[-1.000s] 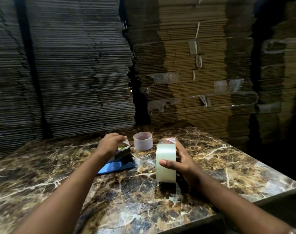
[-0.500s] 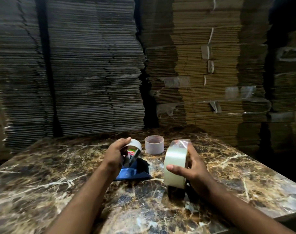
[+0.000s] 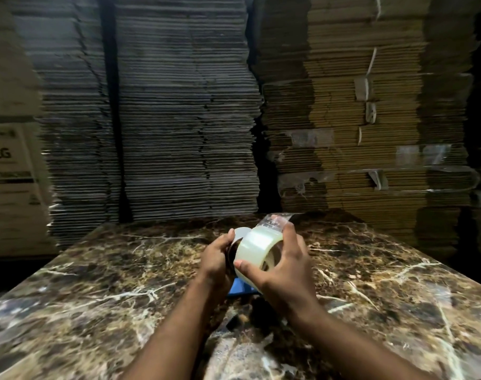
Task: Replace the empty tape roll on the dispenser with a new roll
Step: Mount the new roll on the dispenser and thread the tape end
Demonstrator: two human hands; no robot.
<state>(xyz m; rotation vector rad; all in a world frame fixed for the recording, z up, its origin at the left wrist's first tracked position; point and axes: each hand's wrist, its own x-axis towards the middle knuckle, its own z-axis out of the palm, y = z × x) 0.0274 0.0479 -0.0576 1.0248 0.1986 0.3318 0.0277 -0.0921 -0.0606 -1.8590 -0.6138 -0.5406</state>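
A full roll of clear tape [image 3: 258, 246] is tilted above the middle of the marble table [image 3: 110, 286], gripped by my right hand [image 3: 282, 267] with thumb in front and fingers over its far rim. A loose clear tape end [image 3: 276, 221] sticks up behind my fingers. My left hand [image 3: 216, 260] wraps the dispenser, mostly hidden; only its white hub [image 3: 240, 233] and blue base [image 3: 240, 287] show. The roll touches or overlaps the hub; which, I cannot tell. The empty core seen earlier is hidden behind the hands.
Tall stacks of flattened cardboard [image 3: 184, 119] rise right behind the table's far edge. More brown bundles with tape strips [image 3: 357, 149] stand at the right. A white printed carton [image 3: 11, 171] stands at the far left. The marble top extends on both sides of my hands.
My right hand has lifted the new roll off the table and carried it left onto the dispenser. My left hand stays on the dispenser. The empty core is now hidden.
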